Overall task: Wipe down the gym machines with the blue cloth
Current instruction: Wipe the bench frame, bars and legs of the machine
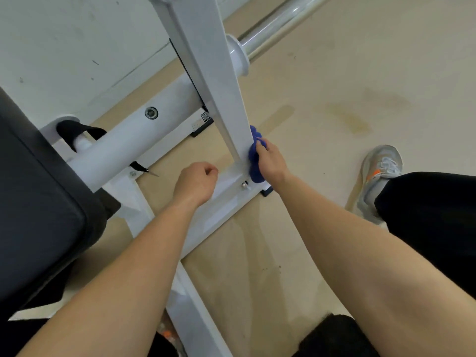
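We see the right hand pressing the bunched blue cloth against the right side of the white upright post, near its foot. Left of the post, the left hand hangs curled and empty above the base rail. A grey shoe stands well right of the post.
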`<state>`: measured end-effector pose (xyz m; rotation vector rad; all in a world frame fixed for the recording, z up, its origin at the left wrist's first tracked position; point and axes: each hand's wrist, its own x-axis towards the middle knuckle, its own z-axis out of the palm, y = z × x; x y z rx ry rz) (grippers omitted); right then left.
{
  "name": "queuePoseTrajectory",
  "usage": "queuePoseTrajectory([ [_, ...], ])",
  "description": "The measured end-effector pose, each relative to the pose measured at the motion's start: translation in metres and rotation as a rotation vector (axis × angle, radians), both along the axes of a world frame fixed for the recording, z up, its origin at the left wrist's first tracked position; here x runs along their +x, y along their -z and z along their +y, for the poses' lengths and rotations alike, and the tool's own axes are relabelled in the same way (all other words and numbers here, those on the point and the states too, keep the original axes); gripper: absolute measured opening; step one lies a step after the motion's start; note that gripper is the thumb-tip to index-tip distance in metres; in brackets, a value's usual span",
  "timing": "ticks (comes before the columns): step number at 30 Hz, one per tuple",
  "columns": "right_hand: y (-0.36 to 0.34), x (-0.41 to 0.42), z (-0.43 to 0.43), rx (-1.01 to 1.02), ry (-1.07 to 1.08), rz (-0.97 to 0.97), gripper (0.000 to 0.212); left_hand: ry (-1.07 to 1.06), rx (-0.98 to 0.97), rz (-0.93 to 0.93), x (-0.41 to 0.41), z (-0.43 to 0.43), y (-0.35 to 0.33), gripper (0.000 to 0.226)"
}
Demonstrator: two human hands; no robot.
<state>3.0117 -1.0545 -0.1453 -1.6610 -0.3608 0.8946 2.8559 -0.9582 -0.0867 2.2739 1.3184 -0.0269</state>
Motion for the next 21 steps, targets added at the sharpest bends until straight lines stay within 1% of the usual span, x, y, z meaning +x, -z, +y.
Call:
queuePoseTrajectory([
  [2, 0.020, 0.000, 0.008, -0.042, -0.032, 0.074, 0.032, -0.022, 0.017, 0.011, 0.002, 0.009, 0.009, 0.029],
  [5, 0.047, 0.005, 0.009, -0.082, -0.100, 0.023, 0.035, -0.012, 0.015, 0.063, 0.001, 0.017, 0.022, 0.030],
  [7, 0.056, 0.007, 0.010, -0.097, -0.099, -0.002, 0.038, 0.003, 0.013, 0.084, 0.004, 0.019, 0.027, 0.030],
  [9, 0.049, 0.007, 0.011, -0.083, -0.077, 0.063, 0.035, 0.010, -0.008, 0.100, 0.007, 0.015, 0.028, 0.027],
  [11, 0.039, 0.009, 0.015, -0.031, -0.029, 0.139, 0.045, 0.013, -0.015, 0.112, 0.010, 0.010, 0.027, 0.022],
  [12, 0.035, 0.010, 0.018, -0.007, -0.016, 0.142, 0.044, 0.010, -0.011, 0.110, 0.011, 0.008, 0.027, 0.020],
  [14, 0.032, 0.010, 0.023, 0.031, 0.022, 0.131, 0.034, 0.011, -0.016, 0.104, 0.010, 0.003, 0.026, 0.017],
  [16, 0.032, 0.006, 0.022, 0.045, 0.022, 0.124, 0.031, 0.011, -0.029, 0.113, 0.007, -0.002, 0.025, 0.019],
  [18, 0.041, 0.001, 0.016, 0.009, -0.003, 0.079, 0.029, -0.006, -0.035, 0.133, 0.004, -0.005, 0.025, 0.022],
  [21, 0.058, -0.007, 0.007, -0.095, -0.047, -0.006, 0.029, -0.020, -0.043, 0.158, -0.003, -0.009, 0.025, 0.020],
])
